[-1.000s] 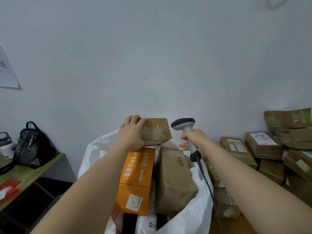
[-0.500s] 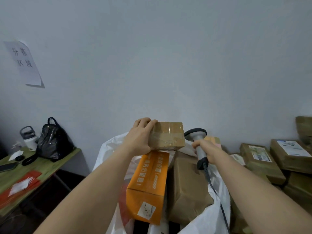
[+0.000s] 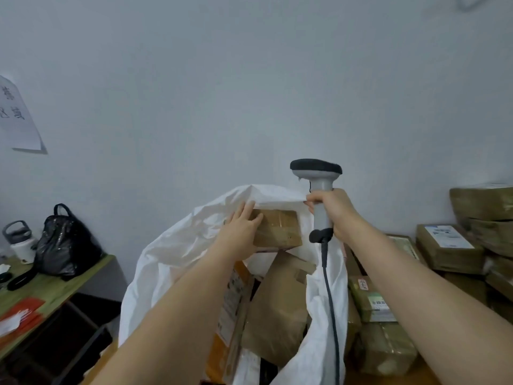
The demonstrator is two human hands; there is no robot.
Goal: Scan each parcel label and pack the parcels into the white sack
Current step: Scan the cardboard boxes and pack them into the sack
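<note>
Left hand [image 3: 243,232] flat-fingered, pressing small brown parcel [image 3: 279,229] under its fingertips into white sack [image 3: 172,245], right hand [image 3: 337,211] wrapped around scanner [image 3: 319,187] while pinching sack rim, likely keeping mouth open.

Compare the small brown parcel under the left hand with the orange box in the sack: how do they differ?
The small brown parcel is plain brown and taped; the orange box is orange with print. The parcel lies flat at the top of the white sack, with the left hand on it; the orange box stands on end lower down, untouched. The parcel looks shorter. Both are in the sack.
</note>
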